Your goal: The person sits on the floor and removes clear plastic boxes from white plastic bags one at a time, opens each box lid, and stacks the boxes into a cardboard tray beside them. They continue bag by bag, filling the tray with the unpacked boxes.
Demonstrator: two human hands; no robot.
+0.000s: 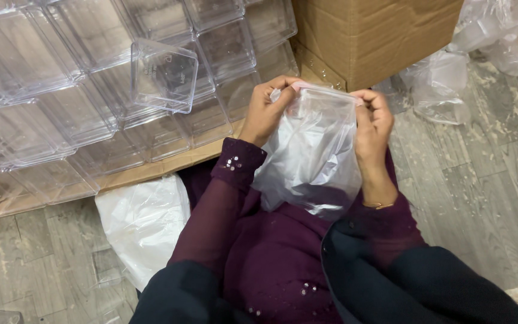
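Head view shows a clear plastic bag held up over the person's lap, between both hands. It is see-through, wrinkled and glossy, with a pinkish strip along its top edge. The left hand pinches the top left corner; the right hand grips the top right edge, fingers closed on the film. Behind, at upper left, rows of clear square plastic boxes lie on flattened cardboard, one box tilted on top. A brown cardboard carton stands just beyond the hands. A white plastic bag lies on the floor beside the left knee, and crumpled clear wrapping at upper right.
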